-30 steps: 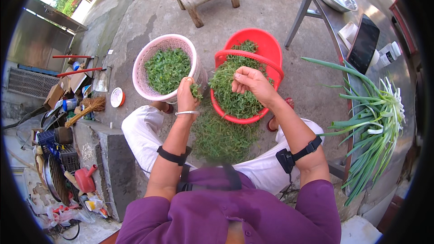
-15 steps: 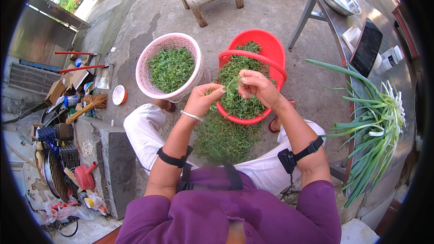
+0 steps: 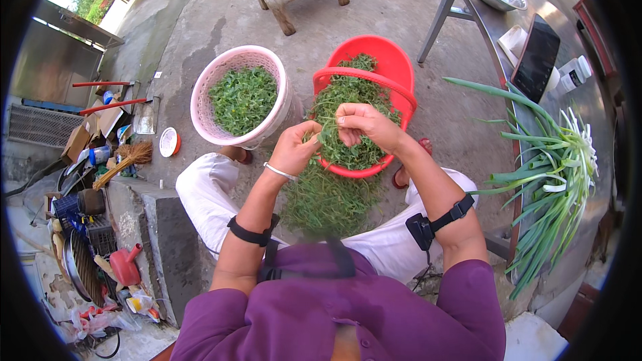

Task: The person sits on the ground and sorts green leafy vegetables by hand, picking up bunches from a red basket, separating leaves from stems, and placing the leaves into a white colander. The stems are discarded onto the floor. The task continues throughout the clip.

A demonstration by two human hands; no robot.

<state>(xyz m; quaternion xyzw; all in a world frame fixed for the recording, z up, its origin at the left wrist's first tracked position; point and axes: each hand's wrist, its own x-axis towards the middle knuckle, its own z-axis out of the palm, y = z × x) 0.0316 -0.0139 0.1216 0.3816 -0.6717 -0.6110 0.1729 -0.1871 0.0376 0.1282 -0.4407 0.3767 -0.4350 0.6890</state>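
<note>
Head view. Both hands are at the red basket point(image 3: 393, 63), right of centre. A second ago the left hand point(image 3: 293, 151) was at the near right rim of the pink basket point(image 3: 281, 103); it has since come across to the right and stands just beside the right hand point(image 3: 369, 127). Handling has accordingly shifted from the pink basket to the near left part of the red one. Over the last half second the hands' arrangement has altered little.

Left thumb and forefinger are together, apparently pinched on a sprig point(image 3: 327, 128). Right thumb and forefinger are likewise together and appear clamped on the same sprig; the exact grip is hard to separate from the greenery behind.

Uncut-looking greens point(image 3: 354, 155) lie in the red basket, beneath and beyond the hands. Leafy greens point(image 3: 242, 100) lie in the pink basket, far left of the hands. A loose pile of stems point(image 3: 328, 207) lies on the ground on the near side of the red basket. Spring onions point(image 3: 555, 180) rest on the metal table point(image 3: 491, 33) at right, well apart from both hands.
</note>
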